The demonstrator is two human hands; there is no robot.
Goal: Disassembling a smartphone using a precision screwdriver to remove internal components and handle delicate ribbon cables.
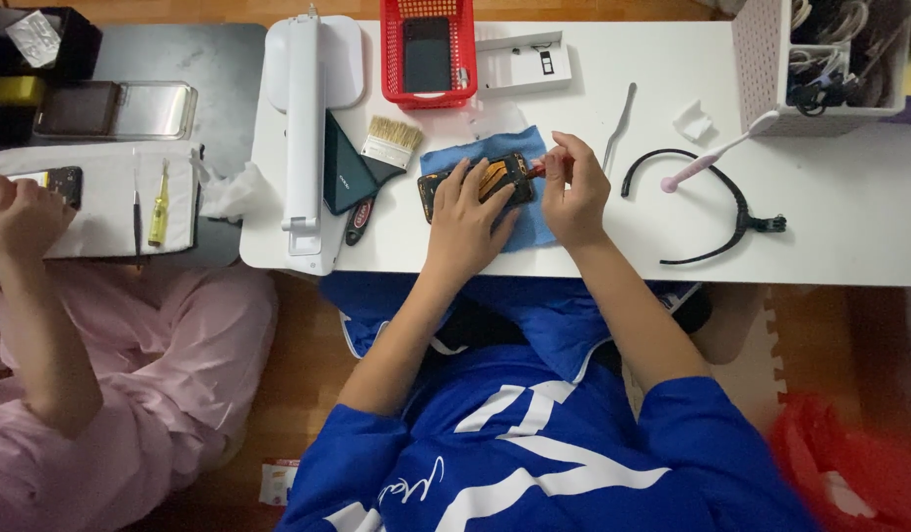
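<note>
An opened black phone (503,175) with orange flex cables showing lies on a blue cloth (480,158) on the white table (849,236). My left hand (467,212) presses down on the phone and holds it still. My right hand (576,189) pinches a small red-handled tool (539,169) whose tip meets the phone's right end; most of the tool is hidden in my fingers.
Left of the phone lie a flat paint brush (388,146), a dark green triangular pick (343,169) and a white lamp (305,128). A red basket (391,59) holds a black phone. A metal spudger (621,123), black headband (736,202), pink-tipped tool (707,163) and white bin (766,69) sit right. Another person's hand (17,217) works at far left.
</note>
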